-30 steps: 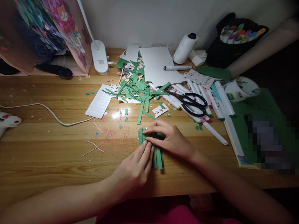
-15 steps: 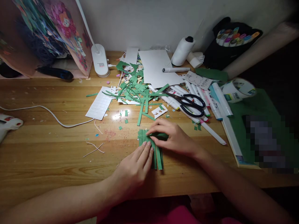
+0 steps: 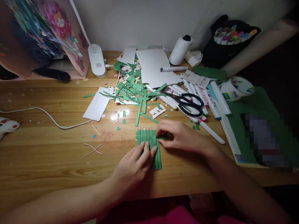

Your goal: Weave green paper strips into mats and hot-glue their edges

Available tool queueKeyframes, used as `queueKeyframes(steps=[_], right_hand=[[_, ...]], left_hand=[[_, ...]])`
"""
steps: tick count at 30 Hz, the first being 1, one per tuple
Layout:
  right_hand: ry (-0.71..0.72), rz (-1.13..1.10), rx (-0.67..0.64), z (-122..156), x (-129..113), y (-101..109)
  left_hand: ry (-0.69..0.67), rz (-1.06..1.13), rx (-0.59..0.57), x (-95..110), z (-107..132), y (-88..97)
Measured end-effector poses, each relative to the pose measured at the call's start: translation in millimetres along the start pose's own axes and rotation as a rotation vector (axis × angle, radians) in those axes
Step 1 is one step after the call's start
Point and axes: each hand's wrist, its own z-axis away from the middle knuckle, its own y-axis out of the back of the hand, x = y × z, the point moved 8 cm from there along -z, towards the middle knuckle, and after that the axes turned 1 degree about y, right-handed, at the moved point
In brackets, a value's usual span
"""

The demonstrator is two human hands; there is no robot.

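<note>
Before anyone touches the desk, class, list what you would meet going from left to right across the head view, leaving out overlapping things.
White object at the left edge → white lamp base → row of green strips under the left hand → black-handled scissors → large green sheet.

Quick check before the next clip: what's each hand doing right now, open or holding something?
Left hand: open, fingertips resting on the row of green strips.
Right hand: closed, pinching a green paper strip at the row's right edge.

Left grip [image 3: 135,165] palm-down; right grip [image 3: 174,133] pinched
</note>
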Motion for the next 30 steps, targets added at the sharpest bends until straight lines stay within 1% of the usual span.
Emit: queueKeyframes(steps=[3, 8, 14, 18, 21, 25, 27, 28, 30], right_hand=[[0.006, 0.004, 0.003, 0, -1, 1], [0.004, -0.019, 0.012, -1, -2, 3], [-0.005, -0.060, 0.081, -4, -5, -1], [0.032, -0.029, 0.120, -7, -7, -5], [0.057, 0.016, 0.111, -7, -7, -8], [0.052, 0.063, 0.077, -7, -8, -10], [0.051, 0.086, 0.063, -7, -9, -10], [0.056, 0.097, 0.059, -7, -11, -10], [0.075, 0.106, 0.064, -6, -14, -9]], left_hand=[[-0.001, 0.007, 0.018, -1, -1, 2.3], [-0.007, 0.002, 0.016, 0, -2, 2.9], [0.001, -0.002, 0.041, 0, -1, 4.9], [0.019, 0.022, 0.018, -1, 0, 6.3], [0.028, 0.039, 0.017, -1, 0, 5.6], [0.047, 0.066, 0.043, -2, 2, 3.5], [0.060, 0.113, 0.034, -6, 1, 3.4], [0.082, 0.170, 0.020, -9, 1, 3.8], [0.180, 0.361, -0.004, -23, 0, 6.2]])
